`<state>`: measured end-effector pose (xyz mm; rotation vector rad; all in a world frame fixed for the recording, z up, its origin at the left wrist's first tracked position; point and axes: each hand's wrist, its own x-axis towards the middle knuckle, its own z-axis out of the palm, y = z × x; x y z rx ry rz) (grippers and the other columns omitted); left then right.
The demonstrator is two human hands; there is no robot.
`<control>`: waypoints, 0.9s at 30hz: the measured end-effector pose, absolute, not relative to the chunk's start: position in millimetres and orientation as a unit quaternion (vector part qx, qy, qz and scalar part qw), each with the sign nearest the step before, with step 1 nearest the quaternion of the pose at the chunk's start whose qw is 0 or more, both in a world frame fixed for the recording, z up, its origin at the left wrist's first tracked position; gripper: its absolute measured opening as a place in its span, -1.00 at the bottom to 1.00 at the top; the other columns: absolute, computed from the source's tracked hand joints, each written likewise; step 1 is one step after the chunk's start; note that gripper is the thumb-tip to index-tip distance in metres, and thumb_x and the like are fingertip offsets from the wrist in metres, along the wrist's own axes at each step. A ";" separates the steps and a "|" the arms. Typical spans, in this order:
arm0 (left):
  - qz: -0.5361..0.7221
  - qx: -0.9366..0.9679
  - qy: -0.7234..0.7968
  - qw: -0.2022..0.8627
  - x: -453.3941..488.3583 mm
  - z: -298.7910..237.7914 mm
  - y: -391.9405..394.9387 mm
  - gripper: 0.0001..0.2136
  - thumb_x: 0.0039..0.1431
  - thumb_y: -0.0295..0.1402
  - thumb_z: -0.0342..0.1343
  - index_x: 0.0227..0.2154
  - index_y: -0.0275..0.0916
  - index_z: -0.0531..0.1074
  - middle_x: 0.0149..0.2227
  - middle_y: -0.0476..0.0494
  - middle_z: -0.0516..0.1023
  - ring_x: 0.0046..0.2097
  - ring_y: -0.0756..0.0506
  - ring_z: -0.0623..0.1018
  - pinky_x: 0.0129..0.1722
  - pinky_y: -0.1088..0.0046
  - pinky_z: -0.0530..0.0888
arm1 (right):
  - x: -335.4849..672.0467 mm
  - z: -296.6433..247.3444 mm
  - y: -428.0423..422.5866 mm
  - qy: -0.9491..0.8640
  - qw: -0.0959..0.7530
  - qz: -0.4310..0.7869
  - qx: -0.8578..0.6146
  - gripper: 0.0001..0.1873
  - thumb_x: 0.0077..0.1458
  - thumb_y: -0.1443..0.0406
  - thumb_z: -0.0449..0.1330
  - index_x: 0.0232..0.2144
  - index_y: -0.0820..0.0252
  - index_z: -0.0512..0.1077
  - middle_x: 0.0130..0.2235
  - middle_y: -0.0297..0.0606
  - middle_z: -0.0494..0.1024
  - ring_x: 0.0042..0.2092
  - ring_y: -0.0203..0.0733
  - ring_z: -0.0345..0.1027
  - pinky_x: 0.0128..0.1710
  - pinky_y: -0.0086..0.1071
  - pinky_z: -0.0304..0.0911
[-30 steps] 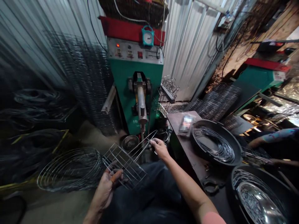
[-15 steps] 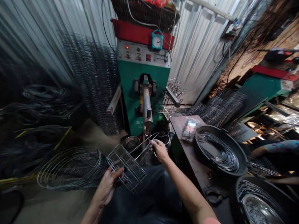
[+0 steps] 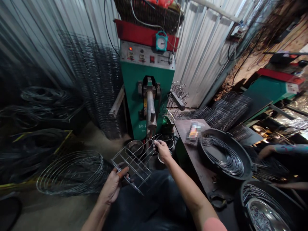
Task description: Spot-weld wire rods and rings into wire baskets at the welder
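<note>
A green spot-welding machine [image 3: 134, 83] stands at twelve o'clock against a corrugated metal wall [image 3: 202, 57]; a black tub [image 3: 249, 166] of coiled wire hoops sits at three o'clock on a brown workbench [image 3: 190, 163]; more wire hoops [image 3: 72, 173] lie on the floor at eight o'clock.

My brown workbench [image 3: 191, 160], a blurred packet [image 3: 194, 132] lying on it, a black tub [image 3: 216, 134] of wire rings [image 3: 223, 159] alongside, my concrete floor [image 3: 26, 208] under a heap of wire hoops [image 3: 72, 173]
</note>
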<state>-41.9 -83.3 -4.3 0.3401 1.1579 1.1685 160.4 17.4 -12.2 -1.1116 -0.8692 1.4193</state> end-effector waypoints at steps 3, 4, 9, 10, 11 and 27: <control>0.513 0.172 0.512 0.667 -42.0 -2.8 -83.2 -0.50 -0.30 -0.45 0.32 -0.19 -0.22 0.32 -0.52 0.10 0.35 -0.54 0.03 0.38 -0.49 0.39 0.48 | 160.2 -12.5 22.3 -0.362 0.534 0.599 -0.475 -0.64 -0.23 0.07 0.26 -0.56 0.23 0.29 -0.62 -0.45 0.32 -0.62 -0.46 0.13 -0.66 -0.54 0.00; 0.513 0.181 0.513 0.664 -41.5 -2.2 -84.1 -0.50 -0.29 -0.44 0.32 -0.19 -0.22 0.32 -0.53 0.10 0.34 -0.53 0.03 0.38 -0.49 0.39 0.48 | 160.7 -12.0 23.1 -0.362 0.532 0.599 -0.476 -0.64 -0.22 0.07 0.26 -0.56 0.24 0.30 -0.62 -0.45 0.32 -0.62 -0.46 0.14 -0.65 -0.54 0.01; 0.552 0.179 0.504 0.640 -32.8 -3.1 -91.2 -0.49 -0.31 -0.44 0.32 -0.19 -0.21 0.32 -0.50 0.08 0.38 -0.50 0.03 0.40 -0.47 0.43 0.48 | 173.1 -6.6 3.1 -0.424 0.476 0.594 -0.491 -0.62 -0.21 0.04 0.26 -0.49 0.25 0.36 -0.55 -0.40 0.40 -0.55 -0.42 0.24 -0.52 -0.51 0.13; 0.560 0.174 0.503 0.634 -30.8 -4.2 -92.1 -0.49 -0.32 -0.43 0.33 -0.20 -0.21 0.32 -0.49 0.08 0.38 -0.50 0.03 0.41 -0.47 0.44 0.48 | 176.8 -6.1 -7.1 -0.451 0.447 0.597 -0.491 -0.62 -0.20 0.05 0.26 -0.46 0.25 0.38 -0.53 -0.38 0.43 -0.52 -0.41 0.26 -0.48 -0.50 0.15; 0.567 0.169 0.504 0.629 -29.3 -5.5 -92.5 -0.49 -0.33 -0.43 0.33 -0.21 -0.21 0.33 -0.50 0.09 0.38 -0.50 0.04 0.40 -0.47 0.45 0.47 | 180.2 -6.1 -18.5 -0.479 0.414 0.601 -0.487 -0.62 -0.18 0.05 0.25 -0.43 0.26 0.40 -0.51 -0.37 0.45 -0.49 -0.39 0.28 -0.44 -0.48 0.17; 0.582 0.144 0.510 0.617 -29.2 -6.3 -85.0 -0.61 -0.33 -0.48 0.26 -0.34 -0.21 0.29 -0.53 0.08 0.40 -0.52 0.02 0.41 -0.50 0.45 0.44 | 168.3 -26.4 -64.8 -0.559 0.381 0.578 -0.457 -0.61 -0.08 0.00 0.18 -0.40 0.22 0.42 -0.52 -0.40 0.40 -0.46 -0.36 0.23 -0.39 -0.45 0.15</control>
